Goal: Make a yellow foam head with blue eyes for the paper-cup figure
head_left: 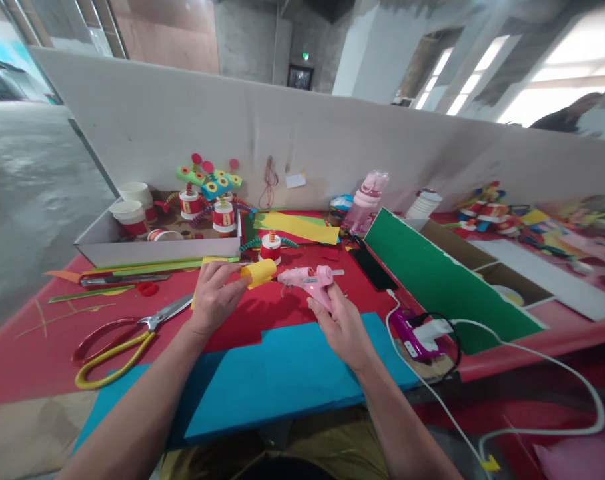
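Left hand (216,293): fingers closed on yellow paper roll (259,273). Right hand (343,325): fingers wrapped round pink plastic glue gun (310,280).

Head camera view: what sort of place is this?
Probably a craft workshop in a bare, unfinished-looking building: a pink glue gun in the right hand, paper-cup figures in a box, and rough concrete walls beyond the partition.

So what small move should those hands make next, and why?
Perhaps squeeze a little glue onto the yellow paper roll: the left hand holds it up, and the pink glue gun in the right hand points its nozzle at it from close by.
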### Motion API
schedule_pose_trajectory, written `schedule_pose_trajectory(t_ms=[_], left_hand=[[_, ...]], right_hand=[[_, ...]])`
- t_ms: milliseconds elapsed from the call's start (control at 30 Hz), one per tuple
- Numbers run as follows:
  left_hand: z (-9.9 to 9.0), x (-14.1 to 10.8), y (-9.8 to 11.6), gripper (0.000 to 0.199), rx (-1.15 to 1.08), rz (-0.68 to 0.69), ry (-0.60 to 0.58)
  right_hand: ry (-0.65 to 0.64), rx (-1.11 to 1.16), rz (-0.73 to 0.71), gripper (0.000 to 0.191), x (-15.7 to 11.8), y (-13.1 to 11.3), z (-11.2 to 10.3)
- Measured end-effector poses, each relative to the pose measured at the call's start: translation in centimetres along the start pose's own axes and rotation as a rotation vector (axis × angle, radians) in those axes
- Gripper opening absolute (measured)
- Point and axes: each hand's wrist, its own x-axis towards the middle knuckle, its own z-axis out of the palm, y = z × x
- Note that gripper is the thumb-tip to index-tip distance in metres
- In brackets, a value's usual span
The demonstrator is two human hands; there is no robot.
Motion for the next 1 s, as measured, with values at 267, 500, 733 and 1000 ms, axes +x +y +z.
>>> schedule_pose_trajectory(t_ms=[267,500,733,1000], left_hand=[[0.0,-0.1,-0.1,0.011,0.009,-0.007,-0.004],[0.0,-0.1,-0.1,0.012,0.011,-0.008,-0.012],[-0.1,0.1,0.1,0.010,0.026,-0.007,-0.020],[0.0,0.0,0.1,0.008,0.043,-0.013,-0.031]], right_hand=[[0.055,-0.049,-0.032,0.048,0.0,0.3,0.0],[0.055,-0.032,-0.013,0.049,0.0,0.5,-0.3],[0.047,-0.027,0.008,0.049,-0.9,-0.8,-1.1],[0.005,-0.039,-0.049,0.048,-1.2,-2.0,0.6]])
